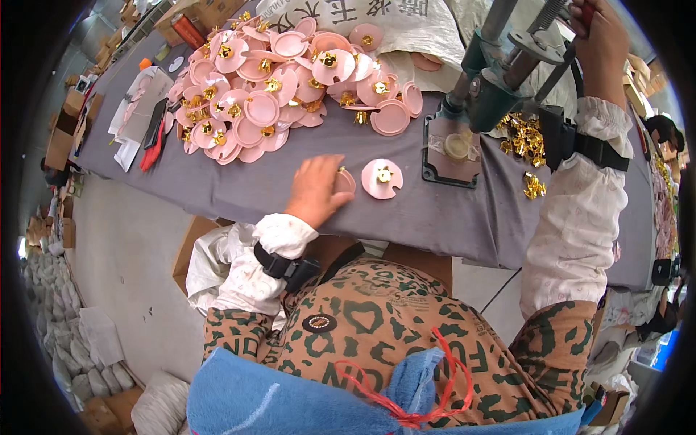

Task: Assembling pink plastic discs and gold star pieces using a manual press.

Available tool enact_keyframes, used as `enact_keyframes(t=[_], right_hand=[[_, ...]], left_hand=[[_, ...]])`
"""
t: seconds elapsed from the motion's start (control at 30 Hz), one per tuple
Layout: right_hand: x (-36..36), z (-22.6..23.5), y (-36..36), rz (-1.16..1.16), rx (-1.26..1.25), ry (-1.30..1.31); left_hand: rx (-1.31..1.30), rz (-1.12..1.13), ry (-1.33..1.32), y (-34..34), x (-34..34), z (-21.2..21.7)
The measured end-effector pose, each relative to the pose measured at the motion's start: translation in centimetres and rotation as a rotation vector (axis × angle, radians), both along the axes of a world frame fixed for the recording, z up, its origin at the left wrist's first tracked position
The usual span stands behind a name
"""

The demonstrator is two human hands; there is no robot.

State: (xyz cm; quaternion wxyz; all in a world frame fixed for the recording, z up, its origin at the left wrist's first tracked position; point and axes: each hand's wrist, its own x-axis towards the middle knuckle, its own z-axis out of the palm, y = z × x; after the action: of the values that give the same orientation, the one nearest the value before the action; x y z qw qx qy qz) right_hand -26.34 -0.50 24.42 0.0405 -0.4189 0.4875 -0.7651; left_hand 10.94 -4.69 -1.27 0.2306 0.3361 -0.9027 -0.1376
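Observation:
My left hand (315, 190) is over the near part of the table, its fingers and thumb closed on a pink disc (347, 183) that it partly hides. Just right of it, another notched pink disc (375, 187) lies flat with a small gold piece at its centre. My right hand (604, 45), raised at the upper right, grips the lever (582, 18) of a green hand press (475, 98). A round, pale die (457, 146) sits on the press base.
A large heap of pink discs with gold pieces (261, 119) covers the back left. Loose gold pieces (523, 141) lie right of the press. Behind stands a white woven sack (428, 36). Scissors with red handles (151, 156) and papers (134, 109) rest at the left on the grey tablecloth (239, 185).

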Motion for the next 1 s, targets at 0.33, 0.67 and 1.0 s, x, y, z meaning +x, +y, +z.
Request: enact_keyframes(t=[0.33, 0.67, 1.0], right_hand=[[-2.6, -1.5, -0.3, 0.032, 0.001, -0.002], [-1.4, -1.5, 0.6, 0.077, -0.056, -0.029], [-4.5, -0.9, -1.4, -0.014, 0.095, -0.080]], left_hand=[[0.131, -0.267, 0.544, 1.5, -12.7, 0.6], [0.025, -0.458, 0.412, 1.6, -15.5, -2.6], [0.394, -0.226, 0.356, 1.7, -21.9, -1.6]])
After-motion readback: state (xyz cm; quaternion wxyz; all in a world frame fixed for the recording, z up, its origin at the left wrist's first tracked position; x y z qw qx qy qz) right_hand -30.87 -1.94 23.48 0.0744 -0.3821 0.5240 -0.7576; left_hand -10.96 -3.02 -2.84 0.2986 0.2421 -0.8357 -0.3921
